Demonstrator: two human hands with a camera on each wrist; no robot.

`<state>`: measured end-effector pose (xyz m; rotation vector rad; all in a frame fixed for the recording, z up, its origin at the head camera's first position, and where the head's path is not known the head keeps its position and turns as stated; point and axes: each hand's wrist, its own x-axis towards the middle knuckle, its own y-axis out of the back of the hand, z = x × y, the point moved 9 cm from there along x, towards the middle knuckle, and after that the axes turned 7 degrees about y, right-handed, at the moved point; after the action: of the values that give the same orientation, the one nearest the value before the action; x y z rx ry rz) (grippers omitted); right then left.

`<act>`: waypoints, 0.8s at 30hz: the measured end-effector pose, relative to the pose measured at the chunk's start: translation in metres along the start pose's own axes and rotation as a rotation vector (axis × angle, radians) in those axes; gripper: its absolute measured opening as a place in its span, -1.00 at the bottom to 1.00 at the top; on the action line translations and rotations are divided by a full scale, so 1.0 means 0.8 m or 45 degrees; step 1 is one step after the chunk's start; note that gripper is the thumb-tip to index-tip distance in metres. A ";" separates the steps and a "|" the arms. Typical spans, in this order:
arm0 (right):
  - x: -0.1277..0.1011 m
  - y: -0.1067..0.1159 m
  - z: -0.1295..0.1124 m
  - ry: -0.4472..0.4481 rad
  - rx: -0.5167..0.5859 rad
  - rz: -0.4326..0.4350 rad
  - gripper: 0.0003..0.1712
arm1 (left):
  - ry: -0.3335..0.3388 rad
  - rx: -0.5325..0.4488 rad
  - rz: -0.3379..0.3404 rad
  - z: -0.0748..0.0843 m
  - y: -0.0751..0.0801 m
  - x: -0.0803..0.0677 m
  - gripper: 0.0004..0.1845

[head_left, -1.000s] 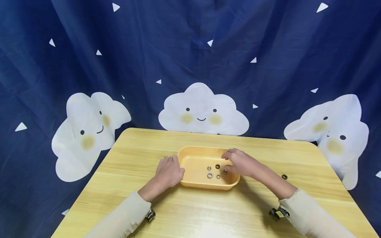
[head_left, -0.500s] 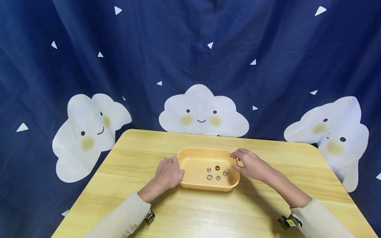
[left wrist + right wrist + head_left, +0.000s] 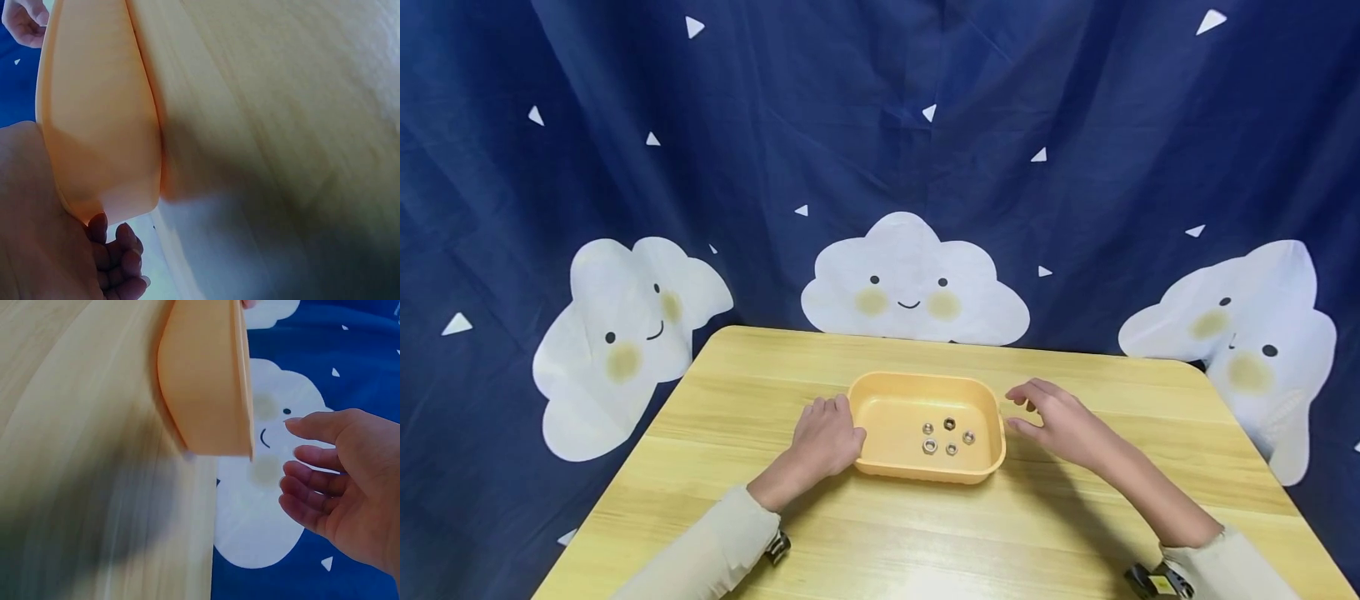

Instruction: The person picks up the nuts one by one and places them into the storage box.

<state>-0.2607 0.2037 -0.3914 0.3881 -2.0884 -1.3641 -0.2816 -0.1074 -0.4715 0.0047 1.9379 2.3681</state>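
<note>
An orange plastic tray (image 3: 891, 472) sits on the table with several hex nuts on its floor. Most are silvery, such as the larger nut (image 3: 930, 447); one dark nut (image 3: 950, 424) lies behind them. My left hand (image 3: 829, 433) grips the tray's left end, thumb over the rim; in the left wrist view its fingers (image 3: 130, 262) curl against the outer wall. Just off the right end, my right hand (image 3: 1063, 421) hovers with fingers loosely bent. The right wrist view shows nothing between thumb and fingers, and a gap to the tray wall (image 3: 203, 381).
The wooden table (image 3: 760, 367) runs back to a dark blue curtain (image 3: 880, 108) printed with white clouds. My right forearm (image 3: 1150, 492) crosses the table's right side and hides part of it. Small dark devices are strapped at both wrists.
My right hand has moved right, out of the tray, leaving a nut on its floor near the right end. A dark nut on the table is now hidden by the forearm. The left hand has stayed.
</note>
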 end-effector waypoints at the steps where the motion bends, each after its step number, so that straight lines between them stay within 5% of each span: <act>1: -0.002 0.001 0.002 -0.006 -0.002 0.010 -0.65 | -0.002 -0.003 0.000 0.000 0.000 0.000 -0.72; 24: -0.052 0.016 0.050 -0.146 0.013 0.064 -0.63 | -0.022 -0.018 0.006 -0.001 -0.001 -0.001 -0.73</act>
<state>-0.2525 0.2608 -0.4052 0.2650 -2.1839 -1.3759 -0.2805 -0.1081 -0.4723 0.0287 1.9162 2.3766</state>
